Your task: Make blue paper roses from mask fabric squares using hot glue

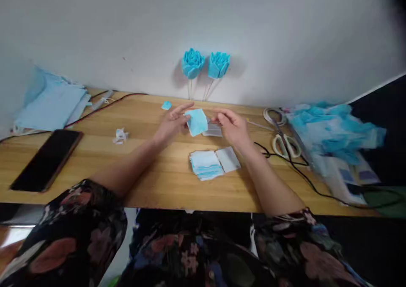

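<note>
The left hand (173,124) pinches a blue square (197,122) over the desk (152,181); whether the right hand (233,126), curled beside it, grips anything I cannot tell. A stack of squares (205,159) remains loose; two blue flowers (193,63) look finished. What holds the blue scraps (339,126), far right, is unclear.

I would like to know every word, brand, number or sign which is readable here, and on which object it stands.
No text can be read here.
Pale packets below the blue scraps: darker patches, any print too blurred to read.
Phone: dark screen, no letters visible.
Blue square in the left hand: no marking visible.
</note>
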Demonstrator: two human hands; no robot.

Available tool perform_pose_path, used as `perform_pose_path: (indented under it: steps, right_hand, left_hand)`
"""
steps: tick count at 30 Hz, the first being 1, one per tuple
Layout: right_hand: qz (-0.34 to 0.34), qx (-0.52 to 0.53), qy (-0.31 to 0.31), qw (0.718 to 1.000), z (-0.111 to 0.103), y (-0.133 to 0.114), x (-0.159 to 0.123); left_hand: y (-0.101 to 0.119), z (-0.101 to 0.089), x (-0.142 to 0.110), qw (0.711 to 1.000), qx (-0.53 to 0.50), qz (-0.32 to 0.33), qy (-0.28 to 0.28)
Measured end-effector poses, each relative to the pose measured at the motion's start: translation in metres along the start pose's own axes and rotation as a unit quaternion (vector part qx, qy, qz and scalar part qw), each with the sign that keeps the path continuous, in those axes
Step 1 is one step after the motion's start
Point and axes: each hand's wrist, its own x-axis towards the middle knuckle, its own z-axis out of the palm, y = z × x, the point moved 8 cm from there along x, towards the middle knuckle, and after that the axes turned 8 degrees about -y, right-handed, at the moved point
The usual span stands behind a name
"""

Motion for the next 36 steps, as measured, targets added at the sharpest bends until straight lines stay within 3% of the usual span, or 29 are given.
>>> perform_pose_path:
  steps: [4, 8, 10, 13, 15, 16, 17, 19, 21, 22, 24, 26, 31, 36]
  right_hand:
    - [-0.015, -0.096, 0.013, 0.995, -0.022, -0.002, 0.002]
    - [-0.002, -0.211, -0.026, 0.977, -0.018, -0.010, 0.001]
    - [-0.001, -0.272, -0.094, 0.958, -0.004, -0.013, -0.002]
    - [-0.025, -0.379, -0.201, 0.903, 0.021, -0.013, -0.008]
    - [-0.034, -0.427, -0.223, 0.876, 0.027, -0.010, -0.009]
    - [-0.024, -0.432, -0.215, 0.875, 0.025, -0.007, -0.008]
    - [-0.006, -0.419, -0.199, 0.886, 0.021, -0.005, -0.006]
    - [0.040, -0.322, -0.150, 0.934, 0.007, 0.000, -0.002]
    - [0.075, -0.144, -0.102, 0.982, -0.006, 0.004, 0.000]
    - [0.085, -0.049, -0.087, 0.991, -0.010, 0.004, 0.000]
    - [0.101, 0.096, -0.077, 0.987, -0.012, 0.004, 0.000]
    - [0.112, 0.165, -0.087, 0.976, -0.007, 0.003, -0.002]
    - [0.127, 0.224, -0.106, 0.960, 0.005, 0.005, -0.005]
    - [0.126, 0.262, -0.112, 0.950, 0.012, 0.004, -0.007]
  left_hand:
    - [-0.013, -0.004, 0.003, 0.990, 0.074, -0.113, -0.039]
    - [-0.014, -0.004, -0.003, 0.935, 0.286, -0.185, -0.096]
    - [-0.007, -0.002, -0.004, 0.905, 0.375, -0.169, -0.107]
    - [0.003, 0.003, -0.004, 0.867, 0.472, -0.119, -0.107]
    - [0.007, 0.007, -0.003, 0.848, 0.513, -0.083, -0.103]
    - [0.009, 0.008, -0.003, 0.842, 0.526, -0.065, -0.102]
    - [0.010, 0.009, -0.003, 0.837, 0.536, -0.047, -0.100]
    - [0.012, 0.012, -0.002, 0.828, 0.551, -0.018, -0.101]
    - [0.012, 0.015, -0.003, 0.823, 0.558, 0.008, -0.108]
    - [0.013, 0.017, -0.002, 0.822, 0.558, 0.026, -0.109]
    - [0.017, 0.019, -0.002, 0.826, 0.551, 0.074, -0.099]
    - [0.022, 0.016, -0.002, 0.830, 0.540, 0.121, -0.068]
    - [0.032, 0.006, -0.003, 0.840, 0.516, 0.169, 0.009]
    - [0.042, 0.011, -0.007, 0.871, 0.459, 0.175, 0.025]
